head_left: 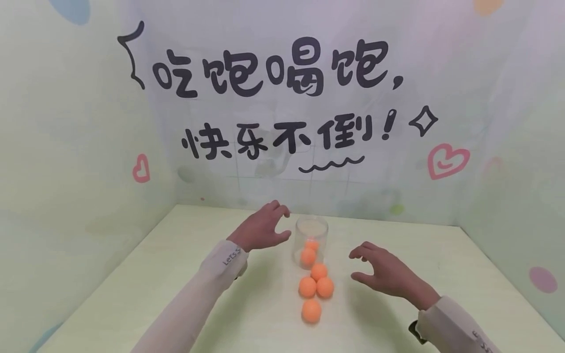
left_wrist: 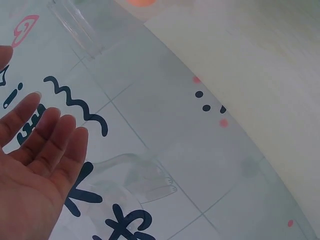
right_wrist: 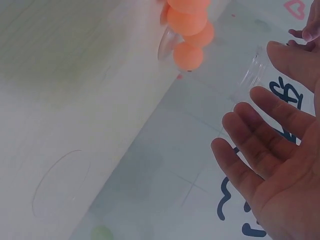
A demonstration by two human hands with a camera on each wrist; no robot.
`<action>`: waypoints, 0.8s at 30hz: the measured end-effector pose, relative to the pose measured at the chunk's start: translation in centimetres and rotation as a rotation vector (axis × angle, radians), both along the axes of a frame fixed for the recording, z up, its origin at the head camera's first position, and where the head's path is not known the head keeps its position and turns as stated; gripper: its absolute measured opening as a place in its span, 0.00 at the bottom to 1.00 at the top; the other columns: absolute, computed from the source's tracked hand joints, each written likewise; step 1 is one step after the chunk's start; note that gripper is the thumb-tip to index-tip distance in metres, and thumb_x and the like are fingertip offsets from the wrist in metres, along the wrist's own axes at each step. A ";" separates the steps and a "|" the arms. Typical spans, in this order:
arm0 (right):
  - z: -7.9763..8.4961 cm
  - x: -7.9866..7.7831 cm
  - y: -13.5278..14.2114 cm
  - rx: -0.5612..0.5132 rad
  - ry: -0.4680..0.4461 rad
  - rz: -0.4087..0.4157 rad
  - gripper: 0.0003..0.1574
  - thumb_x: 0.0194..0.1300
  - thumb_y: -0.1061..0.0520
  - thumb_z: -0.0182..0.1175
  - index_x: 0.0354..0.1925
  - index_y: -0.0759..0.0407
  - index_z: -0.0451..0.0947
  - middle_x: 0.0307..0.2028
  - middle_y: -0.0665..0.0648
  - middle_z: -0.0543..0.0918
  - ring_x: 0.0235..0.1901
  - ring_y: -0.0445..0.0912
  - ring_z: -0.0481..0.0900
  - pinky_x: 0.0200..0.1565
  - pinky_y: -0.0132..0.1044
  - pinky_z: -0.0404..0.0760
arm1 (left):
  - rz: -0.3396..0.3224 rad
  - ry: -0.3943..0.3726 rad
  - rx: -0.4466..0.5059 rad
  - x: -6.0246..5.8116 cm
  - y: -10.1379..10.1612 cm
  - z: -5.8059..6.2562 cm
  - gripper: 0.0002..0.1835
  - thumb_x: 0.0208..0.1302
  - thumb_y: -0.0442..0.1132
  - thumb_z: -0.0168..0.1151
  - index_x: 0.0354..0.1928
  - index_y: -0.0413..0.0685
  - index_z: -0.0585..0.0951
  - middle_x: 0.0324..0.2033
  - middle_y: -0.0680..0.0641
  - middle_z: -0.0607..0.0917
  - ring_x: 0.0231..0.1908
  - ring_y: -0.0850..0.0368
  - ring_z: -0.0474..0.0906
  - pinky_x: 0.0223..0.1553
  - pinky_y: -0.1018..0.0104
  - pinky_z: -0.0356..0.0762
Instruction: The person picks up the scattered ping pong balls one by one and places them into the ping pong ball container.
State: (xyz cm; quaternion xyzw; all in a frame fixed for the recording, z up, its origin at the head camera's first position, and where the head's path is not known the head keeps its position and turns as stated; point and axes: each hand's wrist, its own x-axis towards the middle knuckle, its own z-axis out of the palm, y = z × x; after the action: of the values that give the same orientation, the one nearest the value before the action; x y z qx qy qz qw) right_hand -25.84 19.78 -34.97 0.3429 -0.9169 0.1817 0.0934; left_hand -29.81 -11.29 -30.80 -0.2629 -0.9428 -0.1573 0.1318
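Note:
A clear cylindrical container (head_left: pixel 312 226) stands upright on the table. Orange balls (head_left: pixel 308 257) show through its lower wall, and several more orange balls (head_left: pixel 311 311) lie in a cluster in front of it. Just left of the container hovers my left hand (head_left: pixel 264 228), thumb and fingers spread apart and holding nothing. My right hand (head_left: pixel 389 270) is held to the right of the balls, also with nothing in it, its fingers loosely bent. In the right wrist view, orange balls (right_wrist: pixel 187 20) appear near the container's transparent wall (right_wrist: pixel 254 71). Neither hand touches anything.
The pale table (head_left: pixel 145 289) ends at a white printed backdrop (head_left: pixel 273 189) with black lettering behind the container. Patterned side panels (head_left: pixel 75 162) border it left and right. A dark band (head_left: pixel 417 332) sits at the right wrist.

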 end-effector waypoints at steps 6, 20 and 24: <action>-0.4 -0.3 -0.4 0.022 -0.022 0.023 0.19 0.55 0.55 0.67 0.46 0.56 0.77 0.41 0.48 0.77 0.40 0.47 0.80 0.40 0.40 0.79 | -0.016 -0.018 -0.002 -0.1 0.3 -0.4 0.17 0.58 0.42 0.62 0.47 0.42 0.75 0.41 0.46 0.76 0.36 0.55 0.73 0.43 0.60 0.77; -1.9 -0.6 -3.4 0.058 -0.099 0.072 0.22 0.50 0.58 0.70 0.45 0.58 0.77 0.43 0.52 0.77 0.41 0.50 0.80 0.40 0.40 0.79 | -0.017 -0.028 0.000 0.2 0.3 -0.3 0.16 0.59 0.42 0.62 0.46 0.41 0.75 0.46 0.44 0.76 0.41 0.52 0.73 0.46 0.60 0.76; -2.8 -0.6 -4.2 0.052 -0.099 0.103 0.20 0.51 0.58 0.69 0.44 0.57 0.78 0.41 0.50 0.77 0.38 0.44 0.78 0.39 0.37 0.78 | -0.030 -0.041 0.006 0.5 0.3 -0.6 0.16 0.59 0.41 0.62 0.46 0.40 0.75 0.50 0.42 0.76 0.44 0.50 0.76 0.48 0.59 0.75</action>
State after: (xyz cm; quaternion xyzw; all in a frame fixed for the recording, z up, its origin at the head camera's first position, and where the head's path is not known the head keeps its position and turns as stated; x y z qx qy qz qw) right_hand -26.45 15.56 -37.79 0.3827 -0.9058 0.1793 0.0293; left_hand -29.30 -10.97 -31.36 -0.2731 -0.9408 -0.1674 0.1107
